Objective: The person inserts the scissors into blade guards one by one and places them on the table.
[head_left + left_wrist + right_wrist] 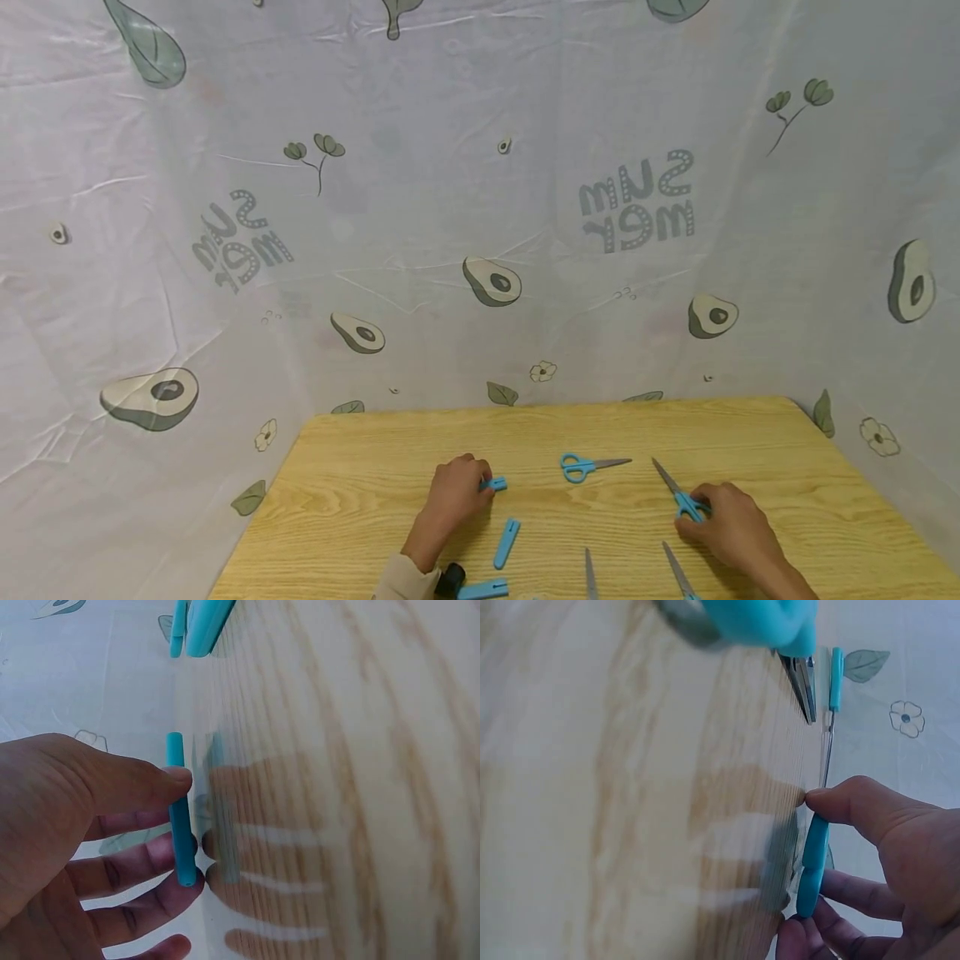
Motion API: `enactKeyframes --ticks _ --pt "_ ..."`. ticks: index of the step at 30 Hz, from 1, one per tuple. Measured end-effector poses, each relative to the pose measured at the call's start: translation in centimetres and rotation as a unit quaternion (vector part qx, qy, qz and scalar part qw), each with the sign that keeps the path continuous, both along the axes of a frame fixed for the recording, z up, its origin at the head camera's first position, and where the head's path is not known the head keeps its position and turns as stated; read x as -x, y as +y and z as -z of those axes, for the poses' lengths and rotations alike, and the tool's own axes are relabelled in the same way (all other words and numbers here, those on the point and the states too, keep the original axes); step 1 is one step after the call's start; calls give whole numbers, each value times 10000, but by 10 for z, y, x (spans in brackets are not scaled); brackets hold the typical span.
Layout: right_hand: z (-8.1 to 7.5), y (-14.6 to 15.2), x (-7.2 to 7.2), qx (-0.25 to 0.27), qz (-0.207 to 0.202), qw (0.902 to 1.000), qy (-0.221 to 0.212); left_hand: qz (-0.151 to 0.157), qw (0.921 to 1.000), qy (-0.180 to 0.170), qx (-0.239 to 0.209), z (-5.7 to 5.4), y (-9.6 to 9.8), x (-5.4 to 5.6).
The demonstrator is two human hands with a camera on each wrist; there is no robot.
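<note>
My left hand (454, 492) pinches a slim blue blade cover (498, 483) between thumb and fingers, low over the wooden tabletop. In the left wrist view the thumb presses on one side of that cover (180, 825), and fingertips support the other. On the right side of the table, my right hand (733, 527) holds a pair of scissors (687, 505) by its blue handles, the closed blades pointing away to the far left. The right wrist view shows thumb and fingers on either side of the handle (814, 855).
Between the hands lies another pair of scissors (576, 468), blades pointing right. Nearer the front edge are a scissor blade (590, 573) and another pair of scissors (678, 570), both partly cut off. Two more blue covers (507, 543) lie near my left forearm. A patterned curtain (420, 250) hangs behind.
</note>
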State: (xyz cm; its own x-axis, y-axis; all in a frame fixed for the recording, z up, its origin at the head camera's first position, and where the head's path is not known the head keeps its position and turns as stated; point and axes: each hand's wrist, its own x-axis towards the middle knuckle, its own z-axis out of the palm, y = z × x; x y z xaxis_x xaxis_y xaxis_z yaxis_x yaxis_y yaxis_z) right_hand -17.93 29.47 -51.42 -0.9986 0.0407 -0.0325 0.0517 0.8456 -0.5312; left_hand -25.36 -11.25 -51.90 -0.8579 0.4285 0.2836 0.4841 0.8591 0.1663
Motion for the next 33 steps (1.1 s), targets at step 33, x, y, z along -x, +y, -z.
enactKeyframes --ticks 33 --pt "-10 4 21 314 -666 9966 364 -279 9994 197 62 -5 -6 1"
